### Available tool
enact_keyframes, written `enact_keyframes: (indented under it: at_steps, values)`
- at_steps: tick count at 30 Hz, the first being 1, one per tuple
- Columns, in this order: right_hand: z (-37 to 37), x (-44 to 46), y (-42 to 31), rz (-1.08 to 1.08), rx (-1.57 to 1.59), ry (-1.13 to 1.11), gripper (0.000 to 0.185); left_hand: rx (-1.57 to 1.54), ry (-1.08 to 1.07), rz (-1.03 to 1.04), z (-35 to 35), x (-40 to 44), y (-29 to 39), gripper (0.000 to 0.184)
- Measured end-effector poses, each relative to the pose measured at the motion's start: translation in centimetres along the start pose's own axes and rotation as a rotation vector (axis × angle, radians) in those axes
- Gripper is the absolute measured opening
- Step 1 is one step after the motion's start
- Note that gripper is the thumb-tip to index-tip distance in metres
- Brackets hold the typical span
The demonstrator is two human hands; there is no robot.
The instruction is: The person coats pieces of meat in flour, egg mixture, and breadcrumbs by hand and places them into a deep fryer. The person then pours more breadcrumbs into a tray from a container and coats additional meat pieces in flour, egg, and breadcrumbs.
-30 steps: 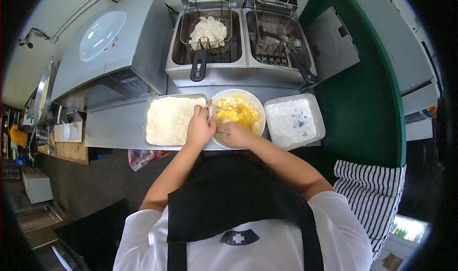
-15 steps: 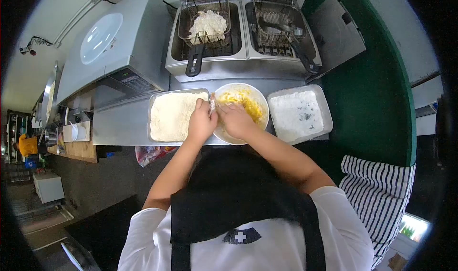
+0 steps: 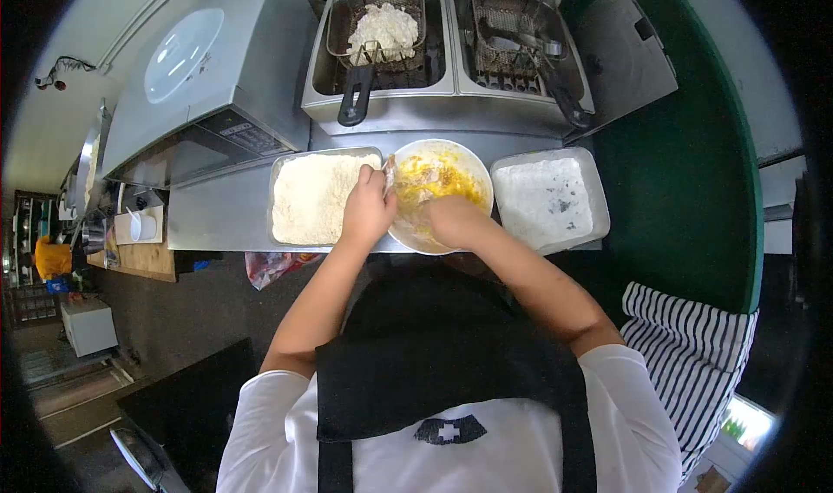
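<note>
A white bowl (image 3: pixel 480 174) holds a yellow and whitish mixture. My left hand (image 3: pixel 369 205) is closed on a clear plastic bag (image 3: pixel 390 174) at the bowl's left rim. Inside the bowl is my right hand (image 3: pixel 453 221), its fingers curled down and hidden in or behind the mixture. Left of the bowl, a metal tray of pale crumbs (image 3: pixel 317 200) lies partly under my left hand. To the right stands a tray with a layer of white powder (image 3: pixel 547 200).
Behind the bowl stands a double fryer (image 3: pixel 382 111); its left basket holds white food (image 3: pixel 384 33), and tongs (image 3: pixel 521 40) lie in the right one. A microwave (image 3: pixel 208 85) is at the left, a green partition (image 3: pixel 694 189) at the right, with a striped cloth (image 3: pixel 690 345).
My right hand has moved away from the bag and left hand, down and right into the bowl. The whole view has shifted slightly. My left hand still grips the bag.
</note>
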State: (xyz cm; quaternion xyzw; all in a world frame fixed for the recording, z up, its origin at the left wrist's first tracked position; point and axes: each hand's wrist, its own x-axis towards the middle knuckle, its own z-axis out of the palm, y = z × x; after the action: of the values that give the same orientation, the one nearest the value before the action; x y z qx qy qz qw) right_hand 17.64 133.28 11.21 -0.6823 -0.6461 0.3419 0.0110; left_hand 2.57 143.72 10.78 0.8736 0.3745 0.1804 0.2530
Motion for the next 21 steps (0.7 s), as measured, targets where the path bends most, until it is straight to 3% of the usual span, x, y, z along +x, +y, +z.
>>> enact_keyframes:
  at_steps: [1,4,8,11,14,17,21]
  values:
    - [1.5,0.4,0.3,-0.181,0.072,0.258,0.033,0.002,0.004,0.005,0.1,0.0,0.0,0.014]
    - [5.1,0.9,-0.4,-0.373,0.264,0.373,0.033,0.017,0.001,0.01,0.0,0.1,0.0,0.015]
    - [1.1,-0.2,0.5,-0.161,-0.043,-0.154,0.028,0.039,-0.026,0.01,-0.1,0.3,0.1,0.016]
    - [-0.1,-1.8,-2.8,-0.202,0.353,0.29,0.024,0.03,-0.028,0.004,0.1,0.2,0.2,0.016]
    - [2.4,-0.9,0.2,-0.242,0.117,0.085,0.026,0.035,-0.026,-0.021,-0.1,0.1,0.4,0.017]
    - [-1.9,-2.3,0.4,0.023,-0.2,-0.217,0.03,0.05,0.067,0.033,-0.1,0.2,0.5,0.016]
    - [0.0,-1.6,2.5,-0.05,0.25,0.273,0.046,0.099,0.242,0.046,0.0,-0.3,1.7,0.015]
